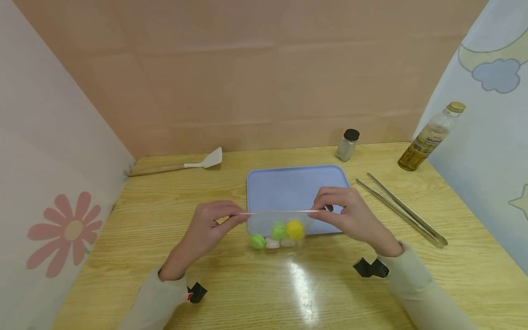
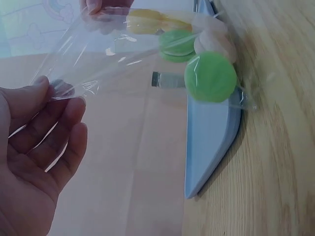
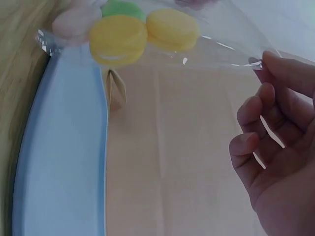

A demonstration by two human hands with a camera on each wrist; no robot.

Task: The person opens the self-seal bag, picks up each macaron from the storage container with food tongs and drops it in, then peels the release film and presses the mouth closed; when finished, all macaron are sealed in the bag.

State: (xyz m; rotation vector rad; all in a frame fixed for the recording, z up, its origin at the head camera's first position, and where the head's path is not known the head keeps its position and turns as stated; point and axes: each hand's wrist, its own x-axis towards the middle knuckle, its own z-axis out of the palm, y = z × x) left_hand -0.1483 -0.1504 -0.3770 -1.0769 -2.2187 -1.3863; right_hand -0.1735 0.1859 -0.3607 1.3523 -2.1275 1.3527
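Note:
A clear plastic bag (image 1: 261,223) hangs between my two hands, its top edge drawn straight across. Its left corner is pinched between thumb and fingers of my left hand (image 1: 212,224). My right hand (image 1: 348,213) pinches the opposite corner, the other fingers loosely bent, as the right wrist view shows. Several macarons lie along the bag's bottom: a green macaron (image 2: 210,77), a yellow macaron (image 3: 118,39) and a pale macaron (image 3: 76,24) among them. In the head view the bag overlaps the front edge of a blue tray (image 1: 288,183).
Metal tongs (image 1: 400,206) lie right of the tray. Behind them stand a bottle of amber liquid (image 1: 426,137) with a gold cap and a small black-lidded jar (image 1: 347,145). At the back left lies a white spatula (image 1: 177,167) with a wooden handle. Walls (image 1: 264,82) border the table.

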